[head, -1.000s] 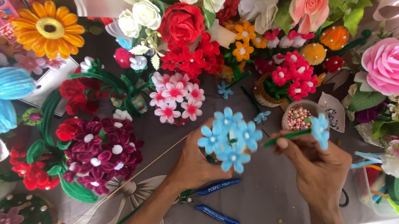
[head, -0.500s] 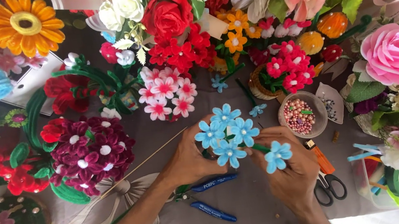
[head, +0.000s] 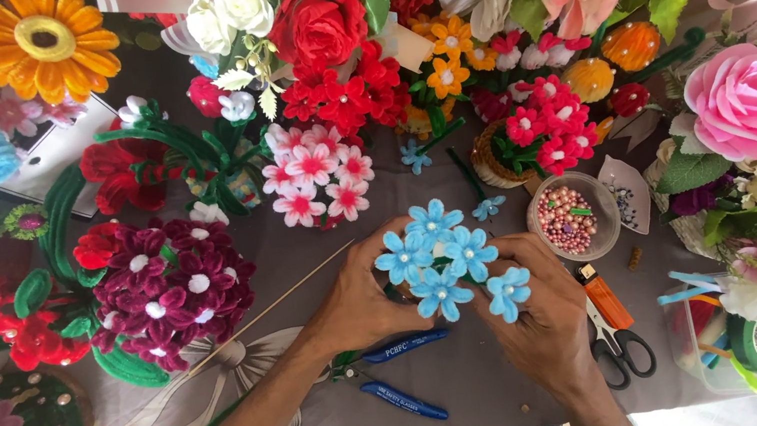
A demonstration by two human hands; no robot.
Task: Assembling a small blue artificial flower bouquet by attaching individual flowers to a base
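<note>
My left hand (head: 366, 291) grips a small bunch of light blue craft flowers (head: 436, 255) from the left side, over the grey table mat (head: 486, 378). My right hand (head: 541, 314) holds a single light blue flower (head: 508, 290) and presses it against the bunch's lower right. The flower stems are hidden between my hands. Blue-handled pliers (head: 394, 373) lie on the mat just below my left wrist.
A cup of pink beads (head: 570, 218) stands right of the bunch; an orange lighter (head: 604, 294) and black scissors (head: 620, 347) lie beside my right hand. A thin wooden stick (head: 259, 318) lies at left. Handmade flower bouquets ring the mat, with a maroon one (head: 168, 287) at left.
My right hand has carried the single blue flower leftward from beside the bead cup to the bunch. My left hand has kept hold of the bunch.
</note>
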